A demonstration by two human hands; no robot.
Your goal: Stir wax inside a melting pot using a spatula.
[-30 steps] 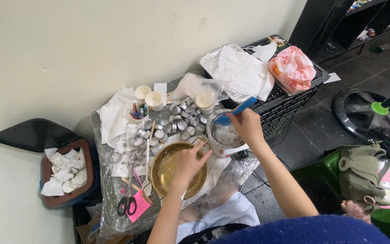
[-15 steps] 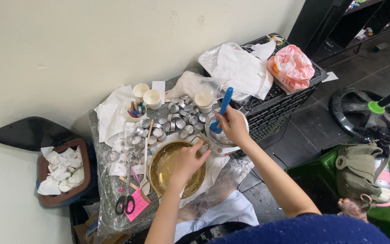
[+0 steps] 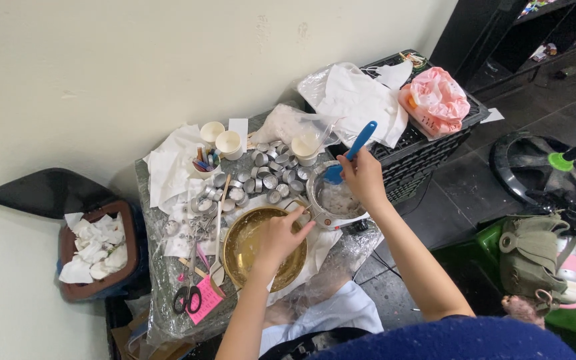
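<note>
Against a pale wall, a small plastic-covered table [image 3: 168,313] is crowded with work things, seen from the head camera. The right hand [image 3: 363,179] is closed around the handle of a blue spatula [image 3: 349,153], whose blade is dipped into a small steel pot [image 3: 331,200] at the table's right edge, just beside a black crate [image 3: 428,150]. Half a second ago the handle was stood nearly upright; now it is tilted up and to the right, much as it was a second ago, so a stirring or scraping motion is judged to be under way in the pot. The left hand [image 3: 276,238] is kept over the rim of a brass bowl [image 3: 248,248], fingers curled and pointed toward the pot's handle; whether anything is pinched cannot be told. Its place is unchanged across the three pictures. Behind the bowl, many small metal cups [image 3: 251,181] are clustered, with paper cups [image 3: 220,139] beyond. Scissors [image 3: 187,298] are laid at the near-left edge, and a bin of crumpled tissue [image 3: 95,250] is set on the floor to the left.
</note>
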